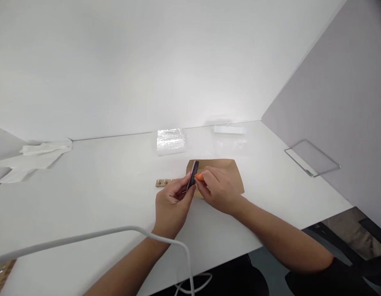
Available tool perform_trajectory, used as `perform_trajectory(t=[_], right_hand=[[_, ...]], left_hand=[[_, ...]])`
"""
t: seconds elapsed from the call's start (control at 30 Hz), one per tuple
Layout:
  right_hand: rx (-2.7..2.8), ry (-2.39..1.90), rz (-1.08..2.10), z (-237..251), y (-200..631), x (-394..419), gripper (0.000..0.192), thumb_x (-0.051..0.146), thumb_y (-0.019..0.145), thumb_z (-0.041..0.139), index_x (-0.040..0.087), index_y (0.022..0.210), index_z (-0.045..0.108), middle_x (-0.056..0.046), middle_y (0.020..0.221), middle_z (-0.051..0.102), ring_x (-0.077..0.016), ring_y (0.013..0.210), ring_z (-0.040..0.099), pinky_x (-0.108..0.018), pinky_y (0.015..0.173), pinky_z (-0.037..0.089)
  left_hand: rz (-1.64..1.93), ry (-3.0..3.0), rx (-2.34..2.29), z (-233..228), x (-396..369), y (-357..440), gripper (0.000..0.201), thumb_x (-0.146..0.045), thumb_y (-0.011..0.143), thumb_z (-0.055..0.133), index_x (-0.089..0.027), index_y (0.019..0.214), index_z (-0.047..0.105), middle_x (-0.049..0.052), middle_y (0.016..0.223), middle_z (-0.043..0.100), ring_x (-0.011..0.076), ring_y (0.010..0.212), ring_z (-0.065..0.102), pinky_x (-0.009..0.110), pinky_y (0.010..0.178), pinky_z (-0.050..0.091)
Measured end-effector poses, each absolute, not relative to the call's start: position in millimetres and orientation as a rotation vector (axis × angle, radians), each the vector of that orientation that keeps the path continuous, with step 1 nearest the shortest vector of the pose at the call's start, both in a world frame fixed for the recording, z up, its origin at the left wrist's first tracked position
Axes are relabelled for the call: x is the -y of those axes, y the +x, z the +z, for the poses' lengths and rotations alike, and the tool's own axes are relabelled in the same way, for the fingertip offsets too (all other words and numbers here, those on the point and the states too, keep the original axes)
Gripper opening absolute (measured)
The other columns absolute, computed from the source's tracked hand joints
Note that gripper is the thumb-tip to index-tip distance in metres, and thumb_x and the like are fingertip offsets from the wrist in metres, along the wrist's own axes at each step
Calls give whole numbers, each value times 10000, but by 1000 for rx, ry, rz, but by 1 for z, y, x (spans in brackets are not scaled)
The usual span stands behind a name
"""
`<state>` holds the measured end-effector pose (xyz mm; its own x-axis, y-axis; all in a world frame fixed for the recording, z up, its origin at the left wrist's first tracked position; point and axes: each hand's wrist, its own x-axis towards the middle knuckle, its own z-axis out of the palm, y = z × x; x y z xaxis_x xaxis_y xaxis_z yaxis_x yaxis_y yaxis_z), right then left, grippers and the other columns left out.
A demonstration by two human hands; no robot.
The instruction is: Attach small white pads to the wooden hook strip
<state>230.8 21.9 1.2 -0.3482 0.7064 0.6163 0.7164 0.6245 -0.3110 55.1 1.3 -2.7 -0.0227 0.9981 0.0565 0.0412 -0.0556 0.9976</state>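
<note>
My left hand (173, 201) is closed on a thin, dark flat bar (194, 169), held tilted up between thumb and fingers. Pinched in my right hand (219, 189) is a small orange-handled tool (199, 176); its tip meets or nearly meets the face of the bar, and its kind I cannot make out. Both hands are above the near left part of a brown paper tray (235, 174). Just left of them lies a small tan strip (162, 183) with several metal pieces on it, partly hidden by my left hand.
A clear plastic packet (171, 142) and a clear bag with a white strip (229, 130) lie toward the back wall. White paper sheets (39, 158) rest at the far left. A grey cable (116, 230) crosses over my left forearm. A wire frame (312, 158) stands by the right partition.
</note>
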Motion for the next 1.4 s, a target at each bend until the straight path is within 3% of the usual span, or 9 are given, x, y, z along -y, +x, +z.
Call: perform_trajectory(t=[0.2,0.4,0.57,0.67,1.0,1.4], right_hand=[[2000,-1112,-134,5,235,-26,263,169,1036,537,230,793,456,23,666,497,-136,607,427,-302,566,356],[2142,-1006,59,7,242,-30,271,195,1041,532,229,791,432,38,657,483,-121,579,408,-284,530,310],[2046,-1087,24,5,240,-30,218,188,1040,524,221,833,465,15,698,548,-135,631,485,-284,582,362],[2169,-1050,83,3,239,-29,273,220,1055,510,233,802,407,34,669,508,-124,587,422,-283,550,317],[2212,-1028,175,4,238,-27,314,226,1070,478,240,789,338,41,668,465,-121,593,372,-277,565,292],[2073,-1157,38,7,242,-30,310,217,1053,499,237,778,356,41,643,446,-128,591,380,-289,580,295]], left_hand=[[1209,1423,-1289,0,2,54,314,-318,891,780,-266,1198,820,24,1050,827,206,940,795,310,860,684],[1175,1440,-1252,2,3,54,307,-316,897,769,-271,1196,823,20,1004,817,198,902,779,297,792,680],[1211,1500,-1268,5,2,53,313,-307,903,763,-286,1211,816,8,971,803,168,859,757,270,773,669],[1229,1528,-1244,6,2,53,298,-295,908,755,-277,1198,821,4,939,795,150,822,742,250,750,662],[1199,1553,-1249,6,2,53,273,-290,909,745,-263,1166,830,13,933,805,174,837,768,274,754,671],[1214,1538,-1272,6,6,55,302,-276,901,741,-259,1192,820,21,965,813,194,861,785,302,764,695]])
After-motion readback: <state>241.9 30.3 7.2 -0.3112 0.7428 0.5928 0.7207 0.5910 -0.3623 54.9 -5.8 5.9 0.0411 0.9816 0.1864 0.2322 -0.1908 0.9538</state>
